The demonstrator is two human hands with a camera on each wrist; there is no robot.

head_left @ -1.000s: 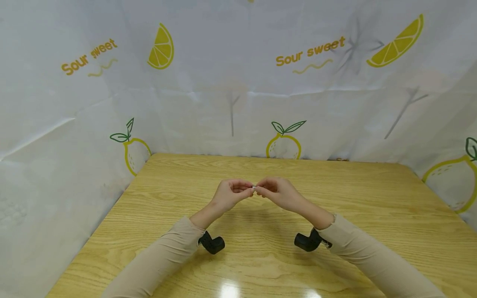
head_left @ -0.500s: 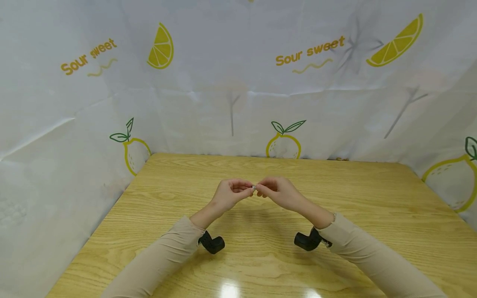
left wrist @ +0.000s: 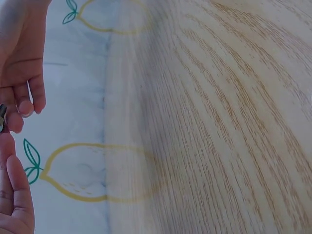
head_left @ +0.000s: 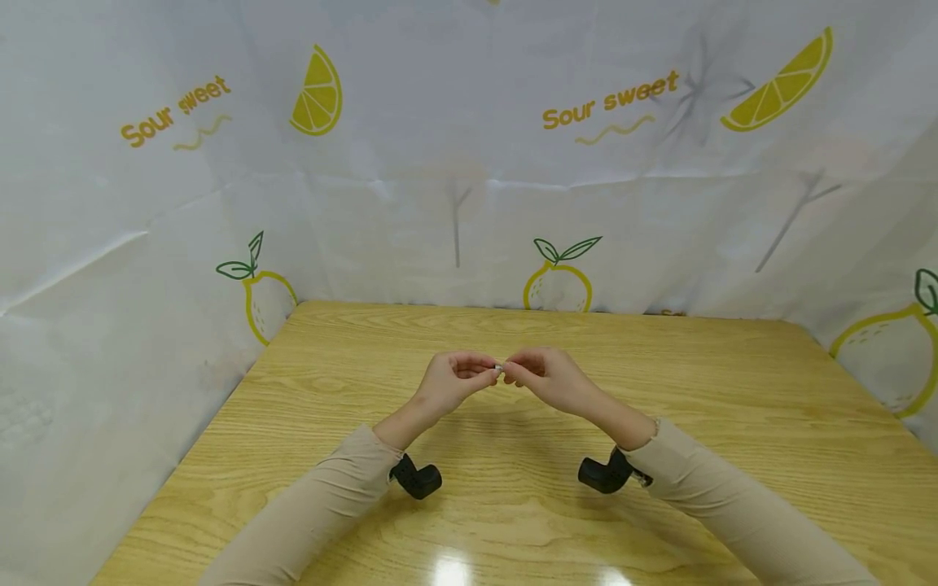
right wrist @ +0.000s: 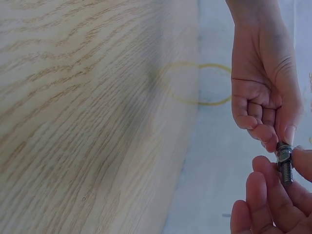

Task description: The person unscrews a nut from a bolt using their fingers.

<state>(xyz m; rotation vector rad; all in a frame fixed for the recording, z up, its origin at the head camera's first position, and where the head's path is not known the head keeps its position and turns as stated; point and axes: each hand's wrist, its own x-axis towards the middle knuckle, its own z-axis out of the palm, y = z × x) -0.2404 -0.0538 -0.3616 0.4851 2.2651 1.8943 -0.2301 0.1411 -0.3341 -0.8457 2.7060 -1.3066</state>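
Both hands pinch one small bolt above the table, and we see nothing changed from a second ago.

Our left hand (head_left: 449,381) and right hand (head_left: 551,378) meet fingertip to fingertip over the middle of the wooden table (head_left: 733,391), each pinching an end of the threaded bolt (right wrist: 284,162) with its nut. On the backdrop cloth (head_left: 454,146) we read "Sour sweet" twice, beside two lemon slices and four whole lemons; a black wrist camera (head_left: 418,477) sits under each of the two sleeves.
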